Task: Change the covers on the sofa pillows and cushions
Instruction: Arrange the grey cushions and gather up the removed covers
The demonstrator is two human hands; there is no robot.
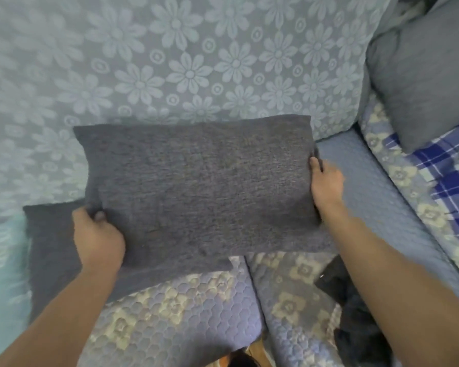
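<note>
A dark grey pillow (202, 186) is held up in front of the sofa back. My left hand (97, 234) grips its lower left edge, thumb on the front. At the pillow's right edge my right hand (325, 184) holds on, with the thumb on the front face. A second dark grey pillow (51, 250) lies on the seat behind and to the left, partly hidden by the held one. Another grey pillow (419, 83) leans in the sofa's right corner.
The sofa back (186, 56) wears a pale blue flower-patterned cover. Quilted blue floral seat cushions (175, 308) lie below. A blue plaid cloth (451, 170) sits at right. Dark fabric (355, 321) lies on the seat under my right forearm.
</note>
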